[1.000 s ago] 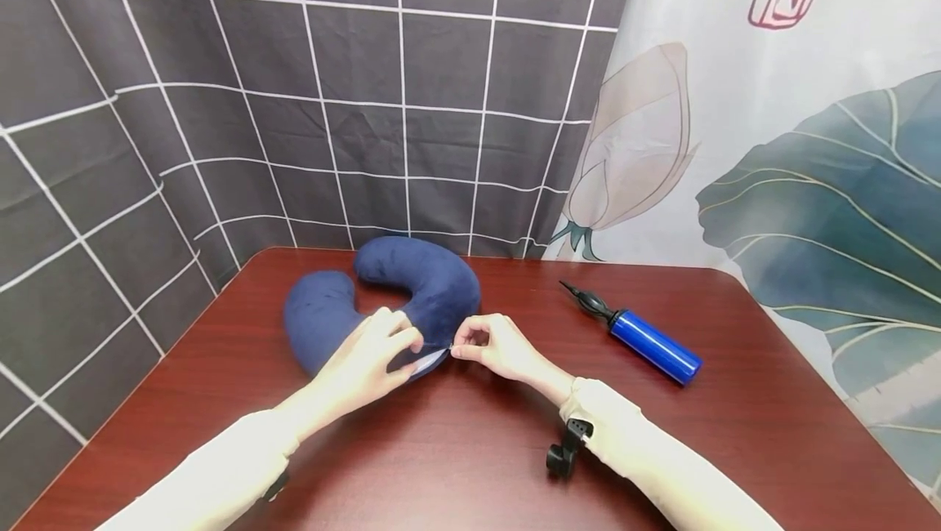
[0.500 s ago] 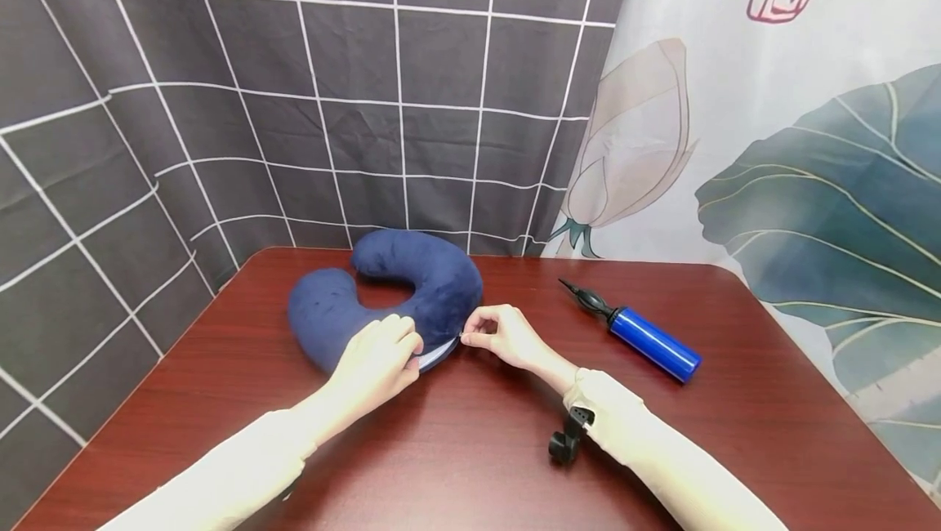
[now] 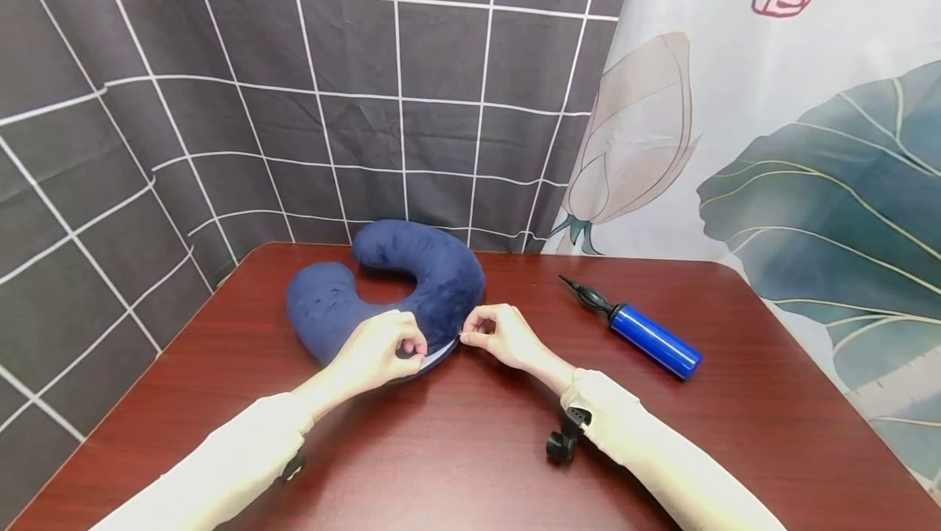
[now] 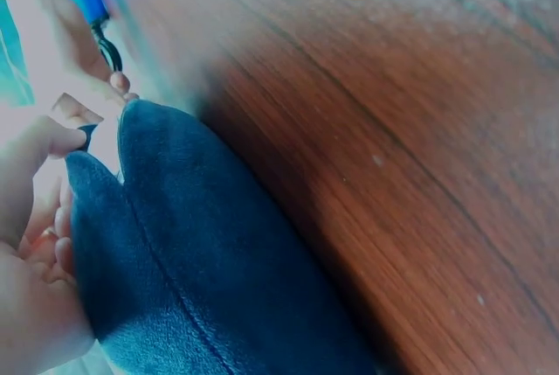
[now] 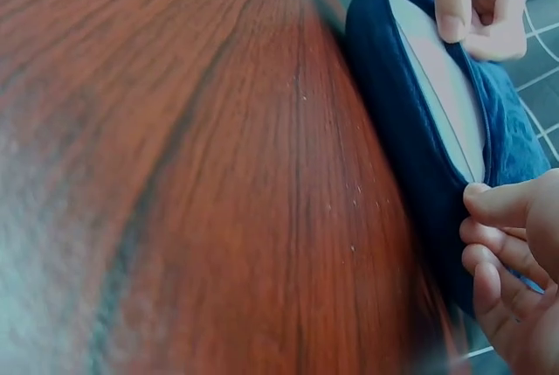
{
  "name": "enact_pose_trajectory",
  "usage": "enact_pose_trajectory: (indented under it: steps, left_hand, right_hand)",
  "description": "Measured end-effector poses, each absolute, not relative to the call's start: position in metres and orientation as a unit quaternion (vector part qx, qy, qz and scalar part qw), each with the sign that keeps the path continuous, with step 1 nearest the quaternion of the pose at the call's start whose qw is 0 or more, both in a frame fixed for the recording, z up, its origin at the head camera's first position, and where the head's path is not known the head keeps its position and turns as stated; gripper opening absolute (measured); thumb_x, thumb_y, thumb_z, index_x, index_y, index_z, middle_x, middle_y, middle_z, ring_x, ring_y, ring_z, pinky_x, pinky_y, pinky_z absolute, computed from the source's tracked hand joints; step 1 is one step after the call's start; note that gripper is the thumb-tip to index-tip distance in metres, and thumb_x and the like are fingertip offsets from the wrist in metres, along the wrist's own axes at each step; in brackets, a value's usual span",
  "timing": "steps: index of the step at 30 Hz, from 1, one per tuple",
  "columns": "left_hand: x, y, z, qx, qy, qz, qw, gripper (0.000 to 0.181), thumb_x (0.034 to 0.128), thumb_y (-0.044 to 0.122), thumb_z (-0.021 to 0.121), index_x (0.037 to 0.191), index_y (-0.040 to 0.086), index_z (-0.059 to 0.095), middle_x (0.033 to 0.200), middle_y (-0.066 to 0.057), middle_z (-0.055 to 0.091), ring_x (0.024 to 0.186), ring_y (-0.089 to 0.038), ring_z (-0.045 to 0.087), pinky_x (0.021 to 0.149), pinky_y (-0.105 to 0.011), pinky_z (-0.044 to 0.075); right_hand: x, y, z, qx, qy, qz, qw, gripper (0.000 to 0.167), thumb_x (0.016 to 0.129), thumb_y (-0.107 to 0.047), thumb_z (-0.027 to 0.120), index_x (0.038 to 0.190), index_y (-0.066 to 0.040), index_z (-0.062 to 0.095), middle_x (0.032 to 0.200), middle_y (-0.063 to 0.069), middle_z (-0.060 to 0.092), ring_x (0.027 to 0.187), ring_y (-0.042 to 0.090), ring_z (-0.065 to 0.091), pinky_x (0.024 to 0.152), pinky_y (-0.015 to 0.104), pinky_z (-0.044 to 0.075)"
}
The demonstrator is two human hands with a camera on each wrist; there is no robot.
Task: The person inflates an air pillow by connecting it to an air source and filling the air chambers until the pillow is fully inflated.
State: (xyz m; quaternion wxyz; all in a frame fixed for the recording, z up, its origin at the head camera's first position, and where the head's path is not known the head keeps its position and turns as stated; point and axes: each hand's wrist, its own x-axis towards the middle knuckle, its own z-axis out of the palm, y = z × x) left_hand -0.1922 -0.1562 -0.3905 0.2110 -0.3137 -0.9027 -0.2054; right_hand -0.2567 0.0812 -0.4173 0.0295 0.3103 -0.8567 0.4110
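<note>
A dark blue U-shaped neck pillow [image 3: 441, 286] lies at the back left of the table, its near side split by an open zipper with white filling [image 5: 437, 69] showing through. My left hand [image 3: 382, 347] pinches the upper edge of the cover beside that gap between thumb and forefinger. At the right end of the opening, my right hand [image 3: 507, 339] pinches the zipper pull, which the fingertips mostly hide. Seen from the right wrist, the right thumb [image 5: 502, 204] presses where the two zipper edges meet.
A blue hand pump [image 3: 654, 341] with a black nozzle lies to the right on the reddish-brown table [image 3: 470, 449]. Behind the table hang a dark grid-patterned curtain [image 3: 353, 49] and a white floral one [image 3: 735, 147].
My right hand has moved slightly right and up along the pillow's edge, then stayed there. My left hand has changed from reaching over the opening to pinching its edge.
</note>
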Motion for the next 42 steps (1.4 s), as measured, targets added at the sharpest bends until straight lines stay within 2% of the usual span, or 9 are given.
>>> enact_pose_trajectory:
  steps: [11, 24, 33, 39, 42]
  left_hand:
    - [-0.192, -0.154, -0.394, -0.312, -0.903, -0.197, 0.22, 0.018, 0.0662, 0.012, 0.08, 0.067, 0.022, 0.065, 0.067, 0.01, 0.051, 0.068, -0.004, 0.048, 0.063, -0.019, 0.041]
    - [-0.193, -0.152, -0.393, -0.31, -0.903, -0.188, 0.231, 0.019, 0.0667, 0.01, 0.08, 0.068, 0.02, 0.065, 0.068, 0.009, 0.051, 0.068, -0.005, 0.048, 0.062, -0.02, 0.042]
    - [-0.194, -0.153, -0.392, -0.314, -0.899, -0.193, 0.237, 0.02, 0.0666, 0.011, 0.082, 0.07, 0.02, 0.065, 0.069, 0.009, 0.05, 0.069, -0.005, 0.047, 0.064, -0.02, 0.042]
    - [-0.194, -0.151, -0.389, -0.351, -0.877, -0.215, 0.246, 0.021, 0.0699, 0.009, 0.084, 0.078, 0.017, 0.066, 0.075, 0.005, 0.054, 0.075, -0.008, 0.05, 0.07, -0.022, 0.045]
    - [-0.191, -0.154, -0.388, -0.376, -0.864, -0.201, 0.268, 0.024, 0.0706, 0.011, 0.085, 0.082, 0.017, 0.065, 0.079, 0.004, 0.056, 0.078, -0.01, 0.051, 0.072, -0.024, 0.045]
  right_hand:
    - [-0.245, 0.077, -0.418, 0.326, -0.853, 0.407, 0.031, 0.01, 0.081, -0.012, 0.078, 0.077, -0.015, 0.07, 0.072, -0.003, 0.067, 0.066, 0.001, 0.056, 0.066, 0.018, 0.047]
    - [-0.227, 0.062, -0.418, 0.35, -0.855, 0.377, 0.064, 0.011, 0.079, -0.014, 0.08, 0.076, -0.018, 0.07, 0.07, -0.006, 0.067, 0.065, -0.004, 0.054, 0.064, 0.017, 0.047]
    - [-0.23, 0.063, -0.42, 0.371, -0.833, 0.408, 0.03, 0.008, 0.082, -0.012, 0.077, 0.079, -0.015, 0.07, 0.072, -0.002, 0.067, 0.065, -0.002, 0.054, 0.064, 0.017, 0.048]
    - [-0.242, 0.072, -0.417, 0.372, -0.821, 0.433, -0.003, 0.005, 0.084, -0.012, 0.075, 0.082, -0.014, 0.071, 0.074, 0.001, 0.068, 0.065, 0.003, 0.057, 0.065, 0.019, 0.05]
    - [-0.25, 0.078, -0.414, 0.367, -0.822, 0.435, -0.012, 0.005, 0.084, -0.013, 0.076, 0.082, -0.013, 0.071, 0.076, 0.002, 0.069, 0.067, 0.005, 0.059, 0.066, 0.02, 0.05]
